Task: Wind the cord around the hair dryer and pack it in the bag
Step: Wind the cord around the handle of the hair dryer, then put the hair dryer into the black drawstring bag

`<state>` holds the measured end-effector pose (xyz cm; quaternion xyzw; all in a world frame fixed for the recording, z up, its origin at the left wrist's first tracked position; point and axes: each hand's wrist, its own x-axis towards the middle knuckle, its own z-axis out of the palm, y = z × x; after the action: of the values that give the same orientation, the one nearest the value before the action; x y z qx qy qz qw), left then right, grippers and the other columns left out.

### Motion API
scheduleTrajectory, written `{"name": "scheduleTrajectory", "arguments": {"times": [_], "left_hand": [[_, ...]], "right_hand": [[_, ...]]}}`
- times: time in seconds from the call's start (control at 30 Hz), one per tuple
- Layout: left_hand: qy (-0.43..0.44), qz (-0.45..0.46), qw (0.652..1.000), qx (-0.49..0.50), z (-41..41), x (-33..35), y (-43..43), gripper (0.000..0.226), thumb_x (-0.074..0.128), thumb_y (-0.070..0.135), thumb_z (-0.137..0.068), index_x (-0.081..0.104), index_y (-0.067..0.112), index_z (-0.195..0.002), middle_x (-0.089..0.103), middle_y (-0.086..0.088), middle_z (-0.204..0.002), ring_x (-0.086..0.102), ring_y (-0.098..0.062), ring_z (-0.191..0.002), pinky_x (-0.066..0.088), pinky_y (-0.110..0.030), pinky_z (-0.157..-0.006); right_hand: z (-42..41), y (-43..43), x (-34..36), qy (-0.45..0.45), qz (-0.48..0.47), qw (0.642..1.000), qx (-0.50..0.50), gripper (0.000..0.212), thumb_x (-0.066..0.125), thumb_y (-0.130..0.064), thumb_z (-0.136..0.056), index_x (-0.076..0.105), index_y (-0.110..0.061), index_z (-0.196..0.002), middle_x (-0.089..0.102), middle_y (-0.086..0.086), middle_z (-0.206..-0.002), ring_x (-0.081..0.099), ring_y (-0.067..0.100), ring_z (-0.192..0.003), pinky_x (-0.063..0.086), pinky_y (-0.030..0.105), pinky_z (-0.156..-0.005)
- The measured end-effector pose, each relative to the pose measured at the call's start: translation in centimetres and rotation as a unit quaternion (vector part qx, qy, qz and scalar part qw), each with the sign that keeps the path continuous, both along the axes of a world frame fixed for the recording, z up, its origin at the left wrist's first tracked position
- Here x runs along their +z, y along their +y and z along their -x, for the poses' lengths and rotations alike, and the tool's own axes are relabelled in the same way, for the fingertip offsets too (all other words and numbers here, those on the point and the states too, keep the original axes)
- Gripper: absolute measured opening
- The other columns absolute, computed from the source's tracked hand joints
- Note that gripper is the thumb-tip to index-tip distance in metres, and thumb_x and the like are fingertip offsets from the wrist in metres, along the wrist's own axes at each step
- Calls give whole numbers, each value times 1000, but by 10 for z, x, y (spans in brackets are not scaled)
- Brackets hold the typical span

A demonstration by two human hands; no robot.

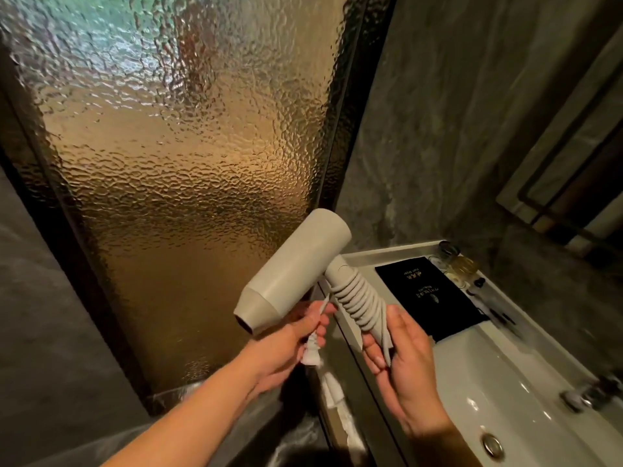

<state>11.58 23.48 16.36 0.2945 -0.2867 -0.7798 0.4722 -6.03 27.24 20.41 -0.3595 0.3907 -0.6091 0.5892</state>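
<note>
Your right hand grips the cord-wound handle end of the pale grey plastic hair dryer, your left hand pinches the plug; the flat black fabric bag lies on the worktop just right of it.

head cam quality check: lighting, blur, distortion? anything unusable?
Head view: dim, warm backlight through the textured glass panel, greenish at its top; hair dryer and wound cord sharp and evenly lit; left hand and right hand readable; plug slightly soft; faucet and jars blurred at the edge; specular glare on the sink; strong wide-angle bending of the door frame.
</note>
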Motion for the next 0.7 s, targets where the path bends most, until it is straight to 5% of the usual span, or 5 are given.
{"name": "scheduleTrajectory", "arguments": {"times": [0.1, 0.17, 0.37, 0.57, 0.7], "left_hand": [[56, -45, 997, 17, 26, -5, 3, 31, 43, -1, -99, 66, -2, -120, 65, -22, -104, 60, -27, -87, 55, -35, -87], [80, -51, 995, -27, 39, -1, -1, 37, 36, -1, -100, 58, -5, -130, 59, -31, -130, 56, -38, -113, 40, -51, -110], [0, -47, 999, 8, 81, -9, -23, 24, 46, 1, -98, 66, -7, -110, 63, -15, -89, 59, -14, -70, 49, -23, -67], [-141, 66, 988, -6, 124, -21, -52, 30, 63, 25, -86, 69, 12, -112, 72, -11, -105, 62, -28, -99, 44, -42, -90], [-32, 78, 994, -64, 155, -20, -73, 68, 78, 26, -73, 52, 5, -133, 70, -12, -109, 66, -24, -103, 52, -35, -91]], "right_hand": [[0, -4, -11, 17, -14, 998, -64, 65, 71, -51, -75, 62, 3, -109, 56, 8, -62, 42, 7, -39, 34, 17, -32], [4, -7, -18, 54, -16, 994, -93, 64, 70, -56, -77, 63, 2, -105, 59, 6, -62, 45, 7, -40, 36, 18, -34], [23, -19, -48, 135, -59, 980, -133, 19, 55, -28, -98, 63, -11, -98, 68, 28, -92, 63, 31, -72, 55, 42, -65], [73, -35, -51, 185, -107, 972, -96, 20, 51, -28, -104, 64, -13, -103, 69, 9, -78, 60, 17, -62, 47, 30, -54], [109, -47, -52, 88, -141, 984, -71, 36, 42, -31, -107, 58, 2, -113, 59, 13, -69, 47, 18, -51, 36, 28, -44]]}}
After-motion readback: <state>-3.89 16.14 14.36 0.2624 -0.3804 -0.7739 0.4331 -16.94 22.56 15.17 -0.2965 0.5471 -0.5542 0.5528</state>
